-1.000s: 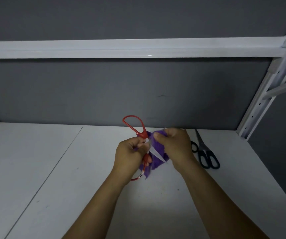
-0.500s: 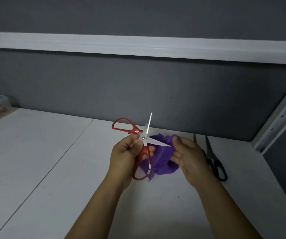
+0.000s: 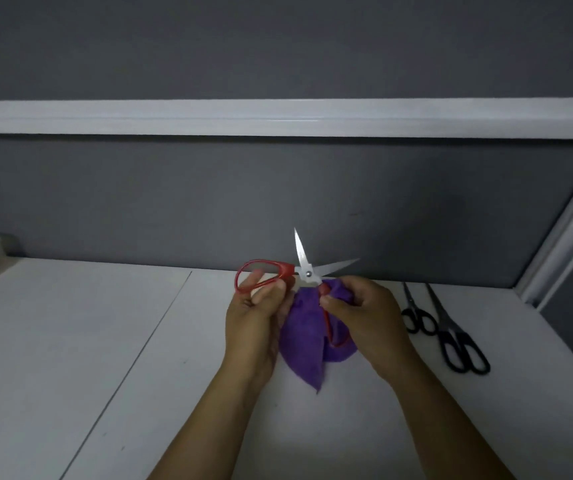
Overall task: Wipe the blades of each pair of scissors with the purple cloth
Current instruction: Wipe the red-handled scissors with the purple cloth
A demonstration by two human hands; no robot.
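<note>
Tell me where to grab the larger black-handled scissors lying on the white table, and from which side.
Take the larger black-handled steel scissors by the handle loops, coming from the near right. They lie flat and closed, loops nearest, tips toward the grey wall; the smaller black scissors crowd their left.

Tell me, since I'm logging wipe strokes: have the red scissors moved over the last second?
Yes. The red scissors swung blades-up: earlier buried in the purple cloth, they now spread open above the table's back edge.
</note>
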